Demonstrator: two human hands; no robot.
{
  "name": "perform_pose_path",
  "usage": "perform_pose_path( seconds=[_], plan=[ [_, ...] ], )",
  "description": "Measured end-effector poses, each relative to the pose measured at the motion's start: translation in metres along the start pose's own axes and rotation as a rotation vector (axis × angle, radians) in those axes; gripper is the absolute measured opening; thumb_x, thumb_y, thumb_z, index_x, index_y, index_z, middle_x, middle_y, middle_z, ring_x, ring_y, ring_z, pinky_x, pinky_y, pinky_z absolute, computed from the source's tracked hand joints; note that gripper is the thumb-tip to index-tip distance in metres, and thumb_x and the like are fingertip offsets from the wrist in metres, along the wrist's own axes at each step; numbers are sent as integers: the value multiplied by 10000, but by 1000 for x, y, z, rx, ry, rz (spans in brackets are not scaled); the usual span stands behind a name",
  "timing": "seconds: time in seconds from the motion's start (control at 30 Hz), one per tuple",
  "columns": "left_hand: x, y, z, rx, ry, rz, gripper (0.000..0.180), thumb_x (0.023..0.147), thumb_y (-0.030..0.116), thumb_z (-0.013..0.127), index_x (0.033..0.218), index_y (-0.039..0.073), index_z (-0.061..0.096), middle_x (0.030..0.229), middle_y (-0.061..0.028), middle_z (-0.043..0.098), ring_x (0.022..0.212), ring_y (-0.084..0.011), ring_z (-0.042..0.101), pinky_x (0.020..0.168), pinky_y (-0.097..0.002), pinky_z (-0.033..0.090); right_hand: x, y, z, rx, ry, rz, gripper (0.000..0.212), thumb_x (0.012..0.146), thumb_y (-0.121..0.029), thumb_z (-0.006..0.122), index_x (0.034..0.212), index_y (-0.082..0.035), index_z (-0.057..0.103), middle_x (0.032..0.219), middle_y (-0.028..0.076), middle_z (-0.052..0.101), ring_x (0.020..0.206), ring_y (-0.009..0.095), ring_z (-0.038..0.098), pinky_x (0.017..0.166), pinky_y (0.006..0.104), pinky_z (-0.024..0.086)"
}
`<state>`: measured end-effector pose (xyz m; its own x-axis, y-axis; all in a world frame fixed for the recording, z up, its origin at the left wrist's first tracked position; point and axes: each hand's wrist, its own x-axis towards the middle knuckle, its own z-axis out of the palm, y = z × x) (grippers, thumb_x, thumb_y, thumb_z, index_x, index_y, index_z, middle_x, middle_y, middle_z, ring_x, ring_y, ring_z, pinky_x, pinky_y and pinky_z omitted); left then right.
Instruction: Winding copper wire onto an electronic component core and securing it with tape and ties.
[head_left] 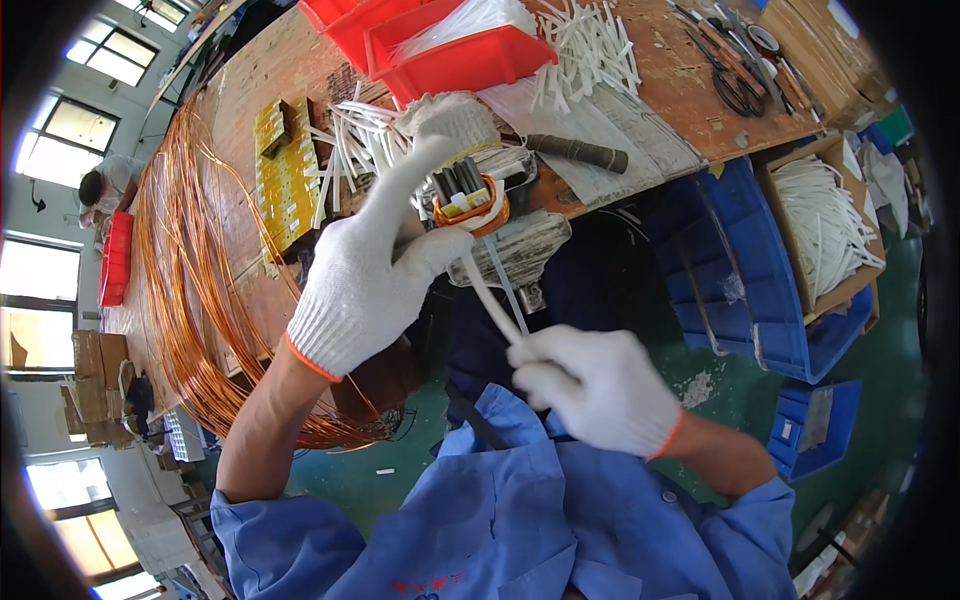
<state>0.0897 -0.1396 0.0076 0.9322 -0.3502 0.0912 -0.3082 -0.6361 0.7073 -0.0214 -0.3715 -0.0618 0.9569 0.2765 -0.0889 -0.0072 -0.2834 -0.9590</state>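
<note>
My left hand (370,250), in a white knit glove, is at a copper coil (490,212) wound around a small yellow core with dark bars. Its thumb presses at the upper end of a white tube (487,292), beside the coil; the index finger stretches up, smeared by motion. The other fingers are partly hidden. My right hand (600,388), gloved too, is closed around the tube's lower end. A thin pale strip (505,283) hangs from the coil next to the tube. Under the coil is a worn metal fixture (525,245) at the table edge.
Red bins (460,55), loose white tubes (590,50), a yellow block tray (285,175) and a wrapped dark rod (577,152) lie on the wooden table. Copper wire bundles (190,260) drape at left. Scissors (738,88) lie far right, above a blue crate (730,265) and a carton of tubes (822,225).
</note>
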Motion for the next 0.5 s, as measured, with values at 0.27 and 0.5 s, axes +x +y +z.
perform_pose_path(
  seconds=[0.27, 0.5],
  plan=[
    [12, -31, -1, 219, -36, 313, 888, 868, 85, 879, 1662, 24, 486, 637, -29, 547, 564, -119, 567, 615, -294, 503, 106, -3, -102, -898, 452, -703, 189, 896, -180, 824, 1054, -78, 802, 877, 102, 727, 786, 329, 722, 709, 446, 569],
    [18, -50, 5, 209, -4, 393, 905, 832, 100, 915, 1642, 19, 521, 654, -37, 590, 546, -157, 617, 605, -294, 527, 70, -6, -64, -1327, 422, -984, 438, 861, -225, 804, 1293, -162, 771, 867, 3, 499, 659, 168, 525, 539, 350, 405]
  ],
)
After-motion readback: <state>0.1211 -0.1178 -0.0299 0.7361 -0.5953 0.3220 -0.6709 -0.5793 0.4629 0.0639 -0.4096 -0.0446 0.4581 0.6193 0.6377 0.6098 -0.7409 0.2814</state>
